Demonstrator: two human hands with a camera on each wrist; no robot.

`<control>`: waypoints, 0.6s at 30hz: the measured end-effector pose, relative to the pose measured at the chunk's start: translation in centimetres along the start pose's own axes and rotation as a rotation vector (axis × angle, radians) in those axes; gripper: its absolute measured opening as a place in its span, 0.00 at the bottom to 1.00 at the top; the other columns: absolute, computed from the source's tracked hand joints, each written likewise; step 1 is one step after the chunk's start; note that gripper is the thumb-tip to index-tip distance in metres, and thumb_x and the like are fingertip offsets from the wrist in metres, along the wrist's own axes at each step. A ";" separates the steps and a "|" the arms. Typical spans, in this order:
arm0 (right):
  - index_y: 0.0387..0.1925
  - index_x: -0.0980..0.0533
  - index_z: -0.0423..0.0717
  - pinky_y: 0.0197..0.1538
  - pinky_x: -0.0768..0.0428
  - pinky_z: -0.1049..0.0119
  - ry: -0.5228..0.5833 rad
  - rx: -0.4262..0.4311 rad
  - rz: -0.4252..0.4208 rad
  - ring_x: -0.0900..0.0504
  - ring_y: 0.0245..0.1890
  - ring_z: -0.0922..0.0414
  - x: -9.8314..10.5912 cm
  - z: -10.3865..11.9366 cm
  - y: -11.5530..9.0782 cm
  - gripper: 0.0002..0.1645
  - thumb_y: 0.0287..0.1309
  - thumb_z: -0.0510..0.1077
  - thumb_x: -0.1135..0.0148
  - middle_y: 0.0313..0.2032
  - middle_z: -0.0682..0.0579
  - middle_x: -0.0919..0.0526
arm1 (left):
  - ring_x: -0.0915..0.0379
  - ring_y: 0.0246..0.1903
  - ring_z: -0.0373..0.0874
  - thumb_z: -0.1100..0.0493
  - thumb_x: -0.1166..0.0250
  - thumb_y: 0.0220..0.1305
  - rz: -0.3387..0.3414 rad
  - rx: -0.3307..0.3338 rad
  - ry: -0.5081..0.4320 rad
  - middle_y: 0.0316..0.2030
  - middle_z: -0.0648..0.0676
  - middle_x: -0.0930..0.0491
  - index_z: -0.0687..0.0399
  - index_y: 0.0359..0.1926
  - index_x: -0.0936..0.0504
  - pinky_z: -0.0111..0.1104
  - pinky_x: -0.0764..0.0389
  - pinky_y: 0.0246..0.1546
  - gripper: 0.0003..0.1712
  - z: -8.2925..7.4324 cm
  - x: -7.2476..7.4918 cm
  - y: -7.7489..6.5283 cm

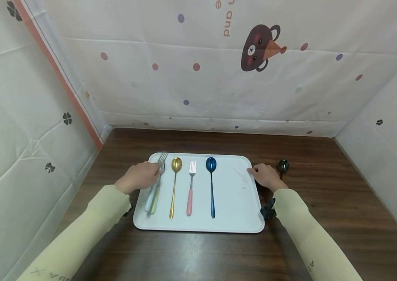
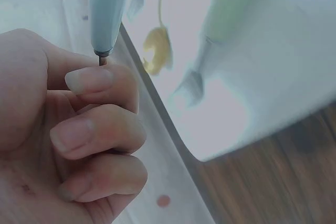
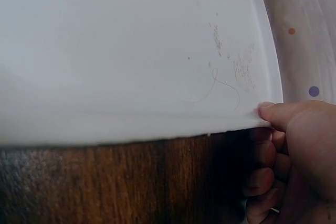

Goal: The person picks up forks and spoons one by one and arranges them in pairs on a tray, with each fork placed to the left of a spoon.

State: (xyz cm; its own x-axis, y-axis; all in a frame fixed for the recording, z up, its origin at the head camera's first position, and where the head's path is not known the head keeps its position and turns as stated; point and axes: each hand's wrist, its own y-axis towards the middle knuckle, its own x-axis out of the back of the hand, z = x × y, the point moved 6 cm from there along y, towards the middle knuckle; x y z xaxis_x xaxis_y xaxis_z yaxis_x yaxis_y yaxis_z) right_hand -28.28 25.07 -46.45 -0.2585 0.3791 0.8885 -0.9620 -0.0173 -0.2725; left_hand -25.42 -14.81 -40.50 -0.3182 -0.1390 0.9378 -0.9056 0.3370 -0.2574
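My left hand pinches a fork with a light-blue handle by its metal neck, at the tray's left side. Beside it on the white tray lies a green-handled fork, partly hidden by the hand in the head view. Further right on the tray are a gold spoon, a pink-handled fork and a blue spoon. With thumb on top and fingers below, my right hand grips the tray's right edge near its far corner.
A dark spoon lies on the wooden table right of the tray, its handle partly hidden by the right arm. Patterned cloth walls stand behind the table and at both sides.
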 end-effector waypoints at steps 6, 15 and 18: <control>0.31 0.24 0.45 0.33 0.33 0.62 0.003 0.002 -0.007 0.28 0.28 0.53 -0.1 0.1 -0.4 0.23 0.70 0.58 0.53 0.23 0.49 0.27 | 0.30 0.28 0.45 0.54 0.53 0.74 -0.029 -0.045 -0.010 0.33 0.55 0.21 0.59 0.52 0.22 0.38 0.29 0.30 0.18 -2.7 0.0 0.6; 0.37 0.21 0.44 0.35 0.32 0.61 0.003 0.013 -0.020 0.27 0.30 0.52 0.2 0.5 -0.7 0.23 0.71 0.57 0.54 0.24 0.49 0.27 | 0.36 0.18 0.43 0.55 0.54 0.74 -0.025 -0.138 -0.074 0.20 0.51 0.32 0.59 0.41 0.20 0.33 0.35 0.21 0.18 -7.2 -0.6 2.3; 0.36 0.21 0.44 0.35 0.32 0.61 0.001 0.019 -0.020 0.27 0.30 0.53 0.3 0.8 -0.8 0.23 0.71 0.57 0.54 0.23 0.50 0.28 | 0.36 0.17 0.42 0.53 0.54 0.75 0.011 -0.114 -0.098 0.21 0.52 0.32 0.60 0.56 0.23 0.32 0.34 0.20 0.21 -8.1 -1.4 2.8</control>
State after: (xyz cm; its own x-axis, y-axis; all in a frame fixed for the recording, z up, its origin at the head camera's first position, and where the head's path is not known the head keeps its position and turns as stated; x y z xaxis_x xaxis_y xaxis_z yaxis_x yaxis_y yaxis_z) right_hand -27.67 24.46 -45.70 -0.2395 0.3809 0.8931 -0.9684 -0.0278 -0.2479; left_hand -25.20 -6.11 -40.65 -0.3593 -0.2234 0.9061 -0.8658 0.4421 -0.2343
